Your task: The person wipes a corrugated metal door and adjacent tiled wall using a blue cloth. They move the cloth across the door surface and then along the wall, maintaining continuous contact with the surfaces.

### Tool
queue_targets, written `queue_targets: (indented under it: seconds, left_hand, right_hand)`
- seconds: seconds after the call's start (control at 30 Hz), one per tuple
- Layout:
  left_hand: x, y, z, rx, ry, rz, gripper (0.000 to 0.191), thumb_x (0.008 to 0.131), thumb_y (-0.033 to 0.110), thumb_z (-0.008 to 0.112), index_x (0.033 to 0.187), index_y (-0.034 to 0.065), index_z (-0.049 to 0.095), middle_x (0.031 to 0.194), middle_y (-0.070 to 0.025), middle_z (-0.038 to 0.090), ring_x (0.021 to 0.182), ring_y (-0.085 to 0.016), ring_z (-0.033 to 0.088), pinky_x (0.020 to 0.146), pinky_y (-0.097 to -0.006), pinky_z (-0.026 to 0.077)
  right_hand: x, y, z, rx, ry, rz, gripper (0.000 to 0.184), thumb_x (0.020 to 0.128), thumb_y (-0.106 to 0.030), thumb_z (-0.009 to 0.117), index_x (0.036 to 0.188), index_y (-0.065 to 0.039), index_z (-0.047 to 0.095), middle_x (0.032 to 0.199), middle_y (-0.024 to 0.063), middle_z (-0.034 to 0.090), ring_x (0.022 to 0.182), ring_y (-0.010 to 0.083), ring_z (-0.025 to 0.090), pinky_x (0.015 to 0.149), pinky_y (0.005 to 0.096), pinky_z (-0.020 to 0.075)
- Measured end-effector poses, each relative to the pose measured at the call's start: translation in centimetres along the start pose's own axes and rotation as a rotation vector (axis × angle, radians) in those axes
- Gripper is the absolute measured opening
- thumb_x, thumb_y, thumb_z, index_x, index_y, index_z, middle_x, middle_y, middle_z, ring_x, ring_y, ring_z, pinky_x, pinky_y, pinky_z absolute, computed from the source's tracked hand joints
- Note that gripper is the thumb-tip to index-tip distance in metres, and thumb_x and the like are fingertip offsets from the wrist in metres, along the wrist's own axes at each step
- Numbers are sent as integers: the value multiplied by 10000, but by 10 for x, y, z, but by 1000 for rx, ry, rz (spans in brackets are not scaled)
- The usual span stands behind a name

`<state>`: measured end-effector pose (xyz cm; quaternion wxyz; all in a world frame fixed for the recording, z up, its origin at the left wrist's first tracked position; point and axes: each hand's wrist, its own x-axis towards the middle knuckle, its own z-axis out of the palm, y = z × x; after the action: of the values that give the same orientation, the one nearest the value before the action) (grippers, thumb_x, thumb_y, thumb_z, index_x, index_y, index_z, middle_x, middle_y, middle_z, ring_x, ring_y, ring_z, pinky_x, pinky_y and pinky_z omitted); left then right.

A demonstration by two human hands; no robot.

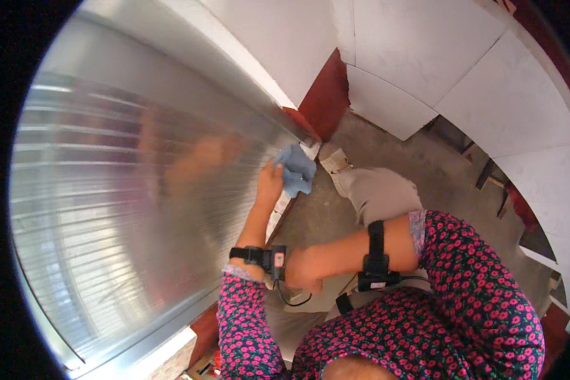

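A blue cloth [295, 168] is bunched in my left hand [270, 179], which presses it at the right-hand edge of a shiny ribbed panel [171, 199]. Blurred reflections show on the panel's surface. My right hand [306, 270] is bent inward near my left wrist, close to the black strapped device [274, 260] there. Motion blur hides its fingers, and I see nothing held in it. Another black strapped device [377, 273] sits on my right forearm.
Smooth metal framing [171, 318] borders the ribbed panel. A dark red wall base [326, 102] meets the white wall [280, 38] beyond the cloth. Large white boards [422, 61] curve along the right, above the grey floor [325, 209]. My shoe [335, 164] is close to the panel's base.
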<state>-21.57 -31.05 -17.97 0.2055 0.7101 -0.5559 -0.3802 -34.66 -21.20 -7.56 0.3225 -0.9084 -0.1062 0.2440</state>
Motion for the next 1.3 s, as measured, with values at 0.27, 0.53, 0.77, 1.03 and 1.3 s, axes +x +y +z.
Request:
queue_targets:
  seconds: [0.27, 0.53, 0.77, 1.03, 1.3]
  left_hand:
    - [-114, -11, -57, -1250, -2, -182, 367, 905, 245, 458, 1217, 52, 444, 1163, -84, 526, 1051, -230, 515, 927, -397, 388]
    - [-174, -14, -79, -1605, 12, -63, 447, 863, 307, 522, 1202, 24, 452, 1166, -108, 533, 1073, -263, 504, 959, -435, 365]
    - [-152, -43, -103, -1406, 121, -38, 386, 898, 304, 472, 1164, 24, 471, 1155, -109, 517, 1055, -250, 504, 925, -430, 387]
    - [-169, -53, -102, -1335, 375, -391, 373, 872, 297, 521, 1136, 37, 484, 1130, -80, 487, 1032, -219, 448, 845, -397, 385]
    - [-211, -63, -164, -1380, 569, -174, 393, 873, 279, 512, 1175, 30, 477, 1210, -121, 500, 1065, -218, 491, 807, -331, 411]
  right_hand:
    - [-20, 33, -14, 266, 771, -94, 124, 606, -119, 651, 700, -56, 598, 703, 127, 593, 647, 303, 584, 561, 399, 461]
    - [-20, 53, -46, 754, 1330, 137, 150, 715, 23, 616, 856, -4, 577, 780, 7, 597, 685, 51, 539, 627, 207, 455]
    - [56, 68, -56, 590, 878, 111, 764, 730, -276, 686, 1335, -27, 291, 1256, 178, 421, 1083, 250, 485, 897, 371, 413]
    - [120, 85, 16, 1159, 867, 257, 358, 732, -44, 575, 1086, -10, 531, 1010, 161, 582, 916, 262, 562, 823, 379, 449]
    - [116, 250, 68, 1666, 1240, 978, 202, 718, -98, 598, 908, -35, 572, 857, 104, 571, 811, 247, 574, 735, 389, 475]
